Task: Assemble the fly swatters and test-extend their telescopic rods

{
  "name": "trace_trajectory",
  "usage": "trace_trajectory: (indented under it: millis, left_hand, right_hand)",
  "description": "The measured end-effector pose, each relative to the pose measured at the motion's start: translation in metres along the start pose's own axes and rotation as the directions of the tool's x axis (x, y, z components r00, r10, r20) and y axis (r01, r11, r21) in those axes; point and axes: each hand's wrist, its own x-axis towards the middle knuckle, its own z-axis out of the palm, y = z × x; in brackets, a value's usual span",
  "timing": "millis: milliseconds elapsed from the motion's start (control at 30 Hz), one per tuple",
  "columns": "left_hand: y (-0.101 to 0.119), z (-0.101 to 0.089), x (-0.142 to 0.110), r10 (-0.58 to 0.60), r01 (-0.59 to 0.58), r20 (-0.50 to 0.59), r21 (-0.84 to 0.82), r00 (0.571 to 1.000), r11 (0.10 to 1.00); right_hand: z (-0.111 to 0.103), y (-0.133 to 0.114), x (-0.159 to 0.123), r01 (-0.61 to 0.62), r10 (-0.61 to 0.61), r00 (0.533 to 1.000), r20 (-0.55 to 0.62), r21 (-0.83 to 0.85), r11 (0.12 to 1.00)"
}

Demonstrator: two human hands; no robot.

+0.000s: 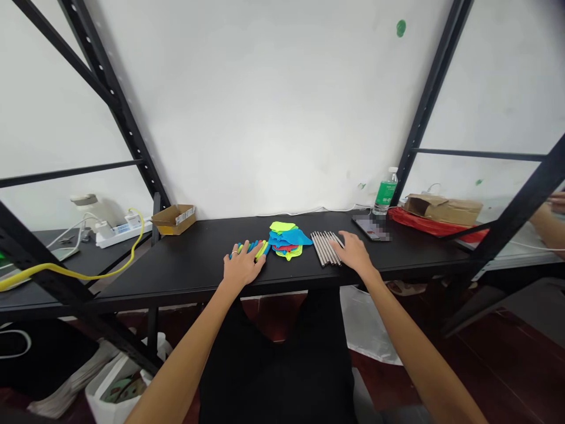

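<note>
My left hand (242, 266) lies flat with fingers spread on a row of blue and lime plastic handles (255, 248) on the black table (176, 265). There is a ring on one finger. My right hand (354, 251) rests flat, fingers stretched, on a bundle of thin metal rods (324, 245). Between the two hands lies a pile of coloured plastic mesh pieces (286, 238) in lime, blue and red.
A phone (371, 227) and a green-labelled water bottle (385, 191) stand behind my right hand. A small cardboard box (173, 218) sits at the back left, a power strip (118, 231) and yellow cable (66, 272) further left. Another person's hand (557, 203) shows at the right edge.
</note>
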Motion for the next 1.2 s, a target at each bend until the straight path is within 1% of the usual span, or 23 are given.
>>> trace_trajectory:
  millis: [33, 100, 233, 333, 500, 567, 633, 700, 800, 867, 967, 1033, 1133, 1200]
  left_hand:
    - [0.0, -0.001, 0.0, -0.006, 0.006, 0.005, 0.004, 1.0, 1.0]
    - [0.0, -0.001, 0.001, -0.017, 0.017, 0.012, 0.005, 1.0, 1.0]
    - [-0.002, 0.001, 0.002, -0.035, 0.035, 0.021, 0.003, 0.999, 0.999]
    - [-0.004, 0.003, 0.002, -0.054, 0.054, 0.011, 0.021, 0.998, 0.998]
    - [-0.007, 0.001, 0.004, -0.147, 0.148, -0.023, 0.071, 0.989, 0.986]
    - [-0.008, 0.001, 0.005, -0.16, 0.161, -0.023, 0.074, 0.987, 0.984]
    - [-0.009, 0.001, 0.006, -0.112, 0.115, -0.035, 0.079, 0.993, 0.99]
    - [-0.011, 0.003, 0.009, -0.029, 0.032, -0.035, 0.092, 0.999, 0.995]
    - [-0.013, 0.005, 0.013, 0.055, -0.057, 0.021, 0.101, 0.998, 0.993]
    - [-0.014, 0.006, 0.016, 0.063, -0.068, 0.055, 0.093, 0.997, 0.993]
    - [-0.015, 0.005, 0.017, 0.045, -0.05, 0.067, 0.071, 0.997, 0.996]
    - [-0.016, 0.005, 0.018, 0.03, -0.035, 0.071, 0.059, 0.997, 0.998]
    - [-0.018, 0.004, 0.019, 0.059, -0.063, 0.067, 0.05, 0.996, 0.997]
    - [-0.018, 0.004, 0.02, 0.091, -0.095, 0.067, 0.052, 0.994, 0.994]
  right_hand:
    - [0.002, -0.004, -0.002, -0.001, 0.001, 0.999, 0.046, 0.004, 1.0]
    - [0.005, -0.009, -0.005, 0.016, -0.014, 0.996, 0.087, -0.013, 1.0]
    - [0.013, -0.01, -0.008, 0.056, -0.047, 0.994, 0.095, -0.085, 0.995]
    - [0.019, -0.015, -0.006, 0.069, -0.058, 0.993, 0.1, -0.108, 0.992]
    - [0.027, -0.029, 0.008, 0.079, -0.068, 0.992, 0.102, -0.112, 0.99]
    - [0.029, -0.033, 0.016, 0.066, -0.054, 0.993, 0.107, -0.113, 0.991]
    - [0.031, -0.033, 0.021, 0.054, -0.04, 0.992, 0.121, -0.107, 0.993]
    - [0.031, -0.032, 0.024, 0.051, -0.038, 0.991, 0.127, -0.098, 0.994]
    - [0.029, -0.032, 0.019, 0.097, -0.084, 0.987, 0.14, -0.085, 0.992]
    - [0.027, -0.033, 0.012, 0.163, -0.145, 0.974, 0.175, -0.089, 0.983]
    - [0.023, -0.035, 0.0, 0.275, -0.243, 0.94, 0.238, -0.112, 0.955]
    - [0.021, -0.037, -0.005, 0.318, -0.278, 0.925, 0.259, -0.124, 0.94]
    - [0.021, -0.037, -0.008, 0.334, -0.297, 0.923, 0.245, -0.13, 0.933]
    - [0.021, -0.037, -0.008, 0.34, -0.31, 0.928, 0.209, -0.127, 0.932]
